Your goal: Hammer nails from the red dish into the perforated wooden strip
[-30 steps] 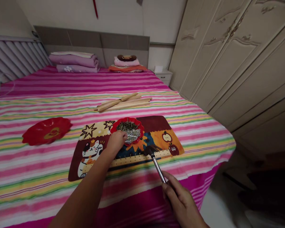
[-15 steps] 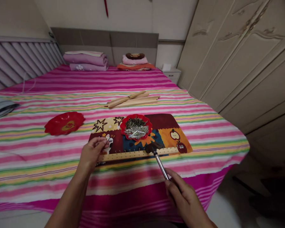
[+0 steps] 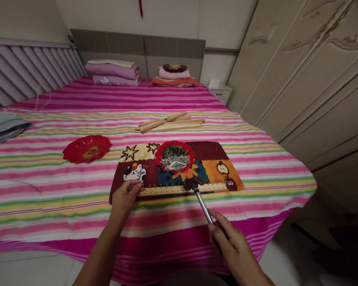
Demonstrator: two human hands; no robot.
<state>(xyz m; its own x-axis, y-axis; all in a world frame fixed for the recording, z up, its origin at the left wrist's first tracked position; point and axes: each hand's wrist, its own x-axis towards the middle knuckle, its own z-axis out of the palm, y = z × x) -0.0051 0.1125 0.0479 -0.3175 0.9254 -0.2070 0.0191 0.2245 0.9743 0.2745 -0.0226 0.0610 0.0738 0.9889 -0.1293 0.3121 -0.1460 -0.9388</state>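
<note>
My right hand [image 3: 234,246] is wrapped round the handle of a hammer [image 3: 203,205], whose dark head rests at the wooden strip [image 3: 164,191]. My left hand [image 3: 127,196] is at the strip's left end, thumb and fingers pinched together and hiding that end; what they pinch is too small to make out. Several nails stand upright in a row along the strip's left and middle part, and small dark marks dot its length. Beneath lies a patterned mat [image 3: 205,151]. A red scalloped dish [image 3: 191,158] on the mat holds a heap of dark and silver nails [image 3: 175,161].
An upturned-edged red plate [image 3: 77,149] lies to the left on the striped bedspread [image 3: 47,190]. Beyond the mat is a loose pile of wooden strips [image 3: 173,126]. Folded bedding [image 3: 116,73] is stacked by the headboard, and grey cloth [image 3: 6,127] lies at far left.
My left hand has come down and slightly right to the strip's left end, still pinched. The hammer stays about where it was over the strip. The camera view has shifted a little.
</note>
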